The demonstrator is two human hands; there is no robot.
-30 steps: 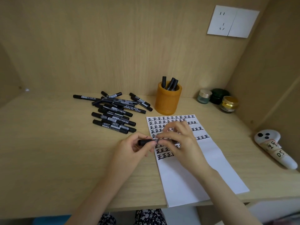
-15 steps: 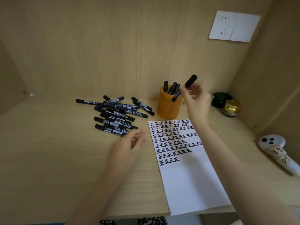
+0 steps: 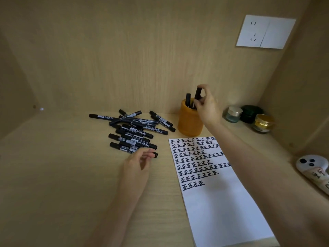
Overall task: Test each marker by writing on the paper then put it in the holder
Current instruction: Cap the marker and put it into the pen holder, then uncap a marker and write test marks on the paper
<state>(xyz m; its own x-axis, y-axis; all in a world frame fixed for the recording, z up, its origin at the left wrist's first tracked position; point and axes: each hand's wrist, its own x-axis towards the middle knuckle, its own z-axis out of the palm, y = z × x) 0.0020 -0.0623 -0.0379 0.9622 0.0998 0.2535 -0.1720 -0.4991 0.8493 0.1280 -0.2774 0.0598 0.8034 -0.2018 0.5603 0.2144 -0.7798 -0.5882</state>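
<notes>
Black capped marker (image 3: 197,94) stands near upright, right of frame centre, its lower end at or just inside the mouth of the orange cylindrical holder (image 3: 189,125). The right hand (image 3: 207,106) pinches its barrel, fingers curled round it. The left hand (image 3: 138,162), lower centre and well apart from the right, has its fingers loosely curled at the cap end of the nearest marker (image 3: 155,154) in the loose pile of black markers (image 3: 135,132); grip or mere touch, cannot tell. Risks, by my judgement: let go while tilted, the marker could catch the rim or jam against those already inside. The wrist sits close to the holder's wall and could tip it. The left hand could roll the pile toward the white paper sheet (image 3: 222,211). Holder contents: at least one other black marker (image 3: 188,98) stands inside, any others hidden by the hand. Three small lidded jars (image 3: 251,114) at right, contents unseen.
</notes>
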